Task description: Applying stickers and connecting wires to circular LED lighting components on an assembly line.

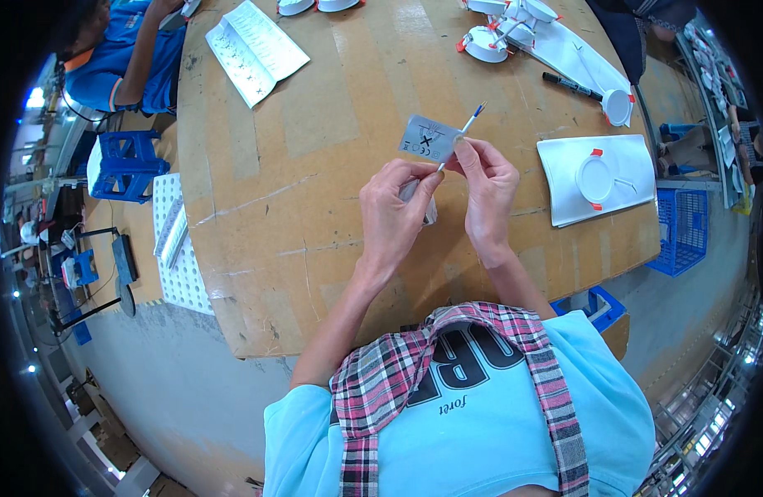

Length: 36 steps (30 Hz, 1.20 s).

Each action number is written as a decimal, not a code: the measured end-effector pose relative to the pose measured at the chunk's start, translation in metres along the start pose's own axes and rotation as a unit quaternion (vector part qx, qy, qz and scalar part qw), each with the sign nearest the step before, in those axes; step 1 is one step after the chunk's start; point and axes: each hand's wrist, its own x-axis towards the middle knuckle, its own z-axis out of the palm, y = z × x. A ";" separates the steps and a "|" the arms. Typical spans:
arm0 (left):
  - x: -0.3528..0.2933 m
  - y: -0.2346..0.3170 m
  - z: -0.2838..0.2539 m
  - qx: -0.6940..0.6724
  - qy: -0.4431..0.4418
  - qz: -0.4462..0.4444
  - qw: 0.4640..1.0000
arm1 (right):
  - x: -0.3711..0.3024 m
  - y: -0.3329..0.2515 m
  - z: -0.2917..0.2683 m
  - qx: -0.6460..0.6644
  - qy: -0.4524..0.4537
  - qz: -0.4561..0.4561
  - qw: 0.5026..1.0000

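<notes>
mid-frame above the tabletop (315, 190), fingers of the left hand (391, 207) pinch a white cable (469, 125); those of the right hand (490, 189) clasp a silver label (425, 139) against it. the label looks only partly attached, its flap not yet folded.

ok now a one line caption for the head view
Left hand and right hand pinch a white cable with a grey label above a brown table.
</notes>
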 end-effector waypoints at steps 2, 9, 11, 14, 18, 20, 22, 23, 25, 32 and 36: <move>-0.001 0.005 -0.001 -0.040 0.002 -0.026 0.999 | 0.000 0.001 0.000 -0.003 -0.001 -0.001 1.000; -0.002 0.003 -0.003 -0.044 0.008 -0.004 0.999 | 0.001 0.005 -0.001 -0.005 0.008 -0.008 1.000; -0.003 0.001 -0.007 -0.076 0.008 -0.040 0.996 | 0.001 0.004 -0.001 -0.011 0.007 -0.008 1.000; -0.001 -0.007 -0.012 -0.122 0.067 -0.031 0.990 | 0.000 0.001 0.001 -0.019 0.003 -0.004 1.000; 0.011 -0.001 -0.013 -0.126 0.096 -0.003 0.987 | -0.002 -0.002 0.002 -0.021 -0.004 -0.004 1.000; 0.016 0.002 -0.011 -0.092 0.089 0.006 0.992 | -0.003 -0.003 0.003 -0.017 -0.005 -0.001 1.000; 0.019 0.005 -0.011 -0.097 0.080 0.000 0.992 | -0.004 -0.003 0.004 -0.010 -0.002 0.002 1.000; 0.019 0.006 -0.010 -0.102 0.073 -0.008 0.992 | -0.004 -0.003 0.003 -0.009 -0.001 0.001 1.000; 0.019 0.005 -0.008 -0.139 0.076 -0.026 0.987 | -0.005 -0.002 0.002 -0.004 -0.007 0.000 1.000; 0.021 0.008 -0.009 -0.201 0.078 -0.072 0.974 | -0.006 -0.004 0.004 -0.004 -0.007 -0.002 1.000; 0.022 0.006 -0.009 -0.203 0.080 -0.075 0.973 | -0.006 -0.004 0.003 -0.007 -0.006 -0.012 1.000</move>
